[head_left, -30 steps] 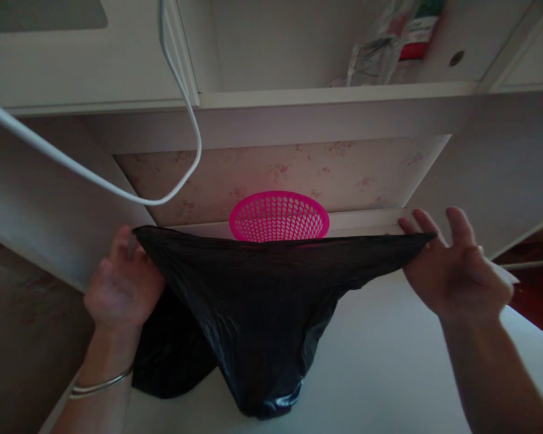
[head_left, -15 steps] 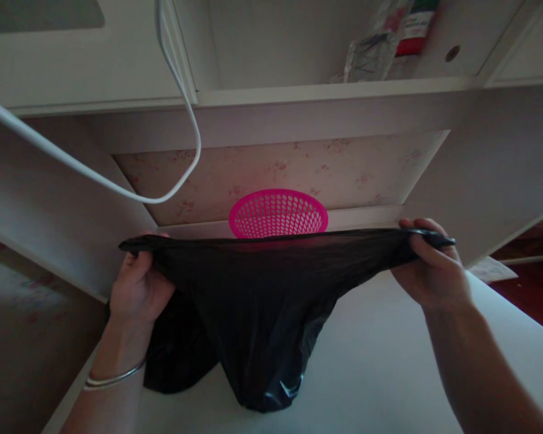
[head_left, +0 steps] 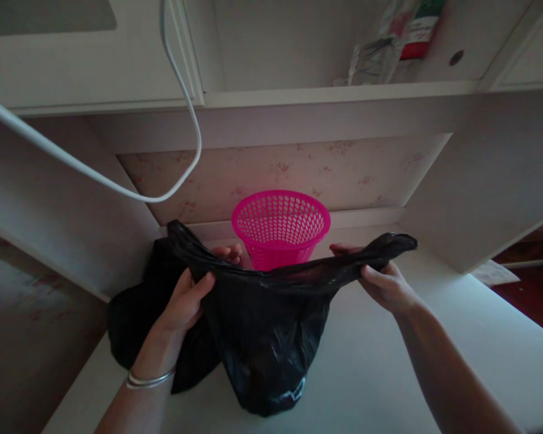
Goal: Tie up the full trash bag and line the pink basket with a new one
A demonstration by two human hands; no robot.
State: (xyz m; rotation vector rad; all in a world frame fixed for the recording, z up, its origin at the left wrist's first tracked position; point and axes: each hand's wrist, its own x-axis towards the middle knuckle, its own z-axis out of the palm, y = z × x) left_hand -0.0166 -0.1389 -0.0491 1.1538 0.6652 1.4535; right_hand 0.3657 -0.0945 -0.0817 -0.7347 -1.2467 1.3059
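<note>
A black plastic bag (head_left: 266, 337) hangs between my two hands, its mouth edge sagging and its bottom toward me. My left hand (head_left: 192, 295) grips the left part of the rim, thumb on the near side and fingertips showing behind it. On the right, my right hand (head_left: 384, 283) pinches the other end of the rim, with its fingers partly hidden behind the plastic. Just beyond the bag stands a pink mesh basket (head_left: 280, 247), upright, its lower part covered by the bag.
More black plastic (head_left: 136, 313) lies to the left on the white surface (head_left: 366, 374). A white cable (head_left: 117, 188) loops down at the upper left. Overhead, a shelf (head_left: 335, 96) holds a red and green container (head_left: 420, 36) and clear packaging (head_left: 371, 60). Side panels flank the space.
Both hands have moved inward, so the taut bag rim now sags with loose ends sticking out past the hands. More of the pink basket shows.
</note>
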